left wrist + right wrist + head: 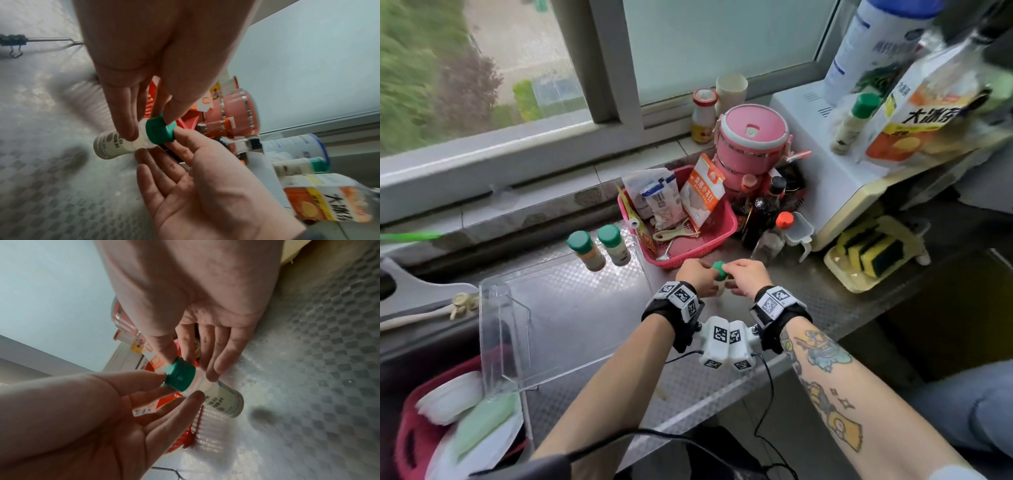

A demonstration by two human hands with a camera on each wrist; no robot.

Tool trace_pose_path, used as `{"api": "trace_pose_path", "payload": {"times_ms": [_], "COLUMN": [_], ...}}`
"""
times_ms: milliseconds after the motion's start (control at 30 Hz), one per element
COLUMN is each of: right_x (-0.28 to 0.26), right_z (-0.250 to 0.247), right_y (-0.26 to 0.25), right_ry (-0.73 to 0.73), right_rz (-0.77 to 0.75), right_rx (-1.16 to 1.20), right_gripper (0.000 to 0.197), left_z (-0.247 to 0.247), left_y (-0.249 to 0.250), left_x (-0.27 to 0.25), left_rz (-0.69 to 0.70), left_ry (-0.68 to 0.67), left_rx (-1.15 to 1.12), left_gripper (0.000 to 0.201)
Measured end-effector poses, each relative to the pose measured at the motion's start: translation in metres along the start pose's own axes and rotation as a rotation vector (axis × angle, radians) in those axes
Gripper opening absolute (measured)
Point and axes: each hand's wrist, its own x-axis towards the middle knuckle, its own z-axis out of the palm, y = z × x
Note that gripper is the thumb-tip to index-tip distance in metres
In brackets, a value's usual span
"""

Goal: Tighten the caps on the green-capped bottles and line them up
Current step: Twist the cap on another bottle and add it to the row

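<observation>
Pinched bottle (pixel 111 144) by its neck in left hand (pixel 164 48), green cap (pixel 159 129) in right hand (pixel 205 186); best held steady over counter (pixel 41 178), turned till snug.

We hold both forearms out, wrists close together — left hand (pixel 697 278) pinching with thumb and fingers, right hand (pixel 748 277) pinching too, index fingertip (pixel 180 132) forward, other fingers loosely spread.
</observation>
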Motion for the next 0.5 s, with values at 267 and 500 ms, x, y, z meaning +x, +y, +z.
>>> {"api": "trace_pose_path", "payload": {"times_ms": [267,500], "right_x": [-0.07,-0.121], "right_z": [0.009,0.056], "right_y": [-0.058,-0.088], "right_ry": [0.146,0.213], "right_rz": [-0.178,-0.279], "right_rx": [-0.047,-0.07], "right_gripper": [0.015,0.022], "left_z": [-0.041,-0.103], "left_y": [0.029,0.029], "left_x": [-0.058,-0.108], "left_rz": [0.129,0.214], "left_ry": [-0.008,0.033], "left_rx": [-0.107,-0.131], "left_gripper": [0.012,0.014]}}
